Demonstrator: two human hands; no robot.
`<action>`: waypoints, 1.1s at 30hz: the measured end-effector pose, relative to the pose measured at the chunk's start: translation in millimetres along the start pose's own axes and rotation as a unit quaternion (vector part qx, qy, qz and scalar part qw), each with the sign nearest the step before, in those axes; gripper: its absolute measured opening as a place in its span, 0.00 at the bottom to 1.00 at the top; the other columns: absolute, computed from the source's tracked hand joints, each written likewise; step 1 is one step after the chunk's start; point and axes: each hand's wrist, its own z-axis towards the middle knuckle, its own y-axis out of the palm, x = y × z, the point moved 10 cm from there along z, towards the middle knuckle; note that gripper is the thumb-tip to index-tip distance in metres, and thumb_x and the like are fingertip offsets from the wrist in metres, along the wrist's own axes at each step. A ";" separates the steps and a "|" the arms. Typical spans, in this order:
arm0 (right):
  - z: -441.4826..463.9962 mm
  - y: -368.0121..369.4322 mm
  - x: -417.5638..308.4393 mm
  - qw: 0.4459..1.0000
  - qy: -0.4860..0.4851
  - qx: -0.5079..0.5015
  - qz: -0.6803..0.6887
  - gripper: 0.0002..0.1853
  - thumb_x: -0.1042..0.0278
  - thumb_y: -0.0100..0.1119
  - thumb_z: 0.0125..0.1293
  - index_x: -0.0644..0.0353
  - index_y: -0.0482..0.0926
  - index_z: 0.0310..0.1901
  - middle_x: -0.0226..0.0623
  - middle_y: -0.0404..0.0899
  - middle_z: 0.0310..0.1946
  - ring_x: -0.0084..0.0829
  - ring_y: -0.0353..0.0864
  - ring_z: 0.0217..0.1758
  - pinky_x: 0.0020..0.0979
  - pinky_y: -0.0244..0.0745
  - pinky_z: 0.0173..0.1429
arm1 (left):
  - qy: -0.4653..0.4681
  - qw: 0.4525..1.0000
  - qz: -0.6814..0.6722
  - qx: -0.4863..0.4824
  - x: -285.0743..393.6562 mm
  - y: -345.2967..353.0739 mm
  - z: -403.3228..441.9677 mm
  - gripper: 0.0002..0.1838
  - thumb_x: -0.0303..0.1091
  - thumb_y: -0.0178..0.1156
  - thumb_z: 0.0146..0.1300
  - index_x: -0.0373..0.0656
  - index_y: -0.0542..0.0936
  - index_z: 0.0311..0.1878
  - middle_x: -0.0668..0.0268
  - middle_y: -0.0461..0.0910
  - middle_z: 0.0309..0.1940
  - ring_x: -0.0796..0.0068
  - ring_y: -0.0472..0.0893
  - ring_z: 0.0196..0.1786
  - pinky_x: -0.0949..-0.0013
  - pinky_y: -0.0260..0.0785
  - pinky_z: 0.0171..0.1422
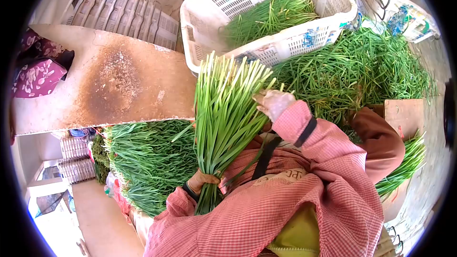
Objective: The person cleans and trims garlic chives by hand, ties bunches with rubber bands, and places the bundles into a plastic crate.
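My left hand (pixel 203 181), gloved, is wrapped round the lower, leafy part of a large bunch of long green stalks (pixel 228 109). The bunch stands upright in front of my body, its pale cut ends fanned out at the top. At the upper right edge of the bunch is my right hand (pixel 275 103), in a pale glove, its fingers bent together at a few stalks; what they hold is too small to make out. Behind the bunch sits a white plastic basket (pixel 200 43) with more green stalks (pixel 271 19) inside.
A stained board (pixel 166 85) spans the left. Below it lie stacked green bunches (pixel 152 162). Loose greens (pixel 362 66) are heaped at the right, with another bunch (pixel 404 164) beside my leg. Stacked crates (pixel 119 9) stand at the upper left.
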 end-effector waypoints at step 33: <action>24.1 12.0 40.4 0.980 0.109 0.121 0.117 0.13 0.53 0.47 0.61 0.39 0.76 0.46 0.20 0.66 0.57 0.32 0.49 0.68 0.48 0.31 0.69 | 0.094 0.971 0.182 0.122 33.6 -1.8 -5.1 0.20 0.17 0.62 0.34 0.37 0.77 0.37 0.69 0.78 0.32 0.78 0.75 0.32 0.72 0.69 0.40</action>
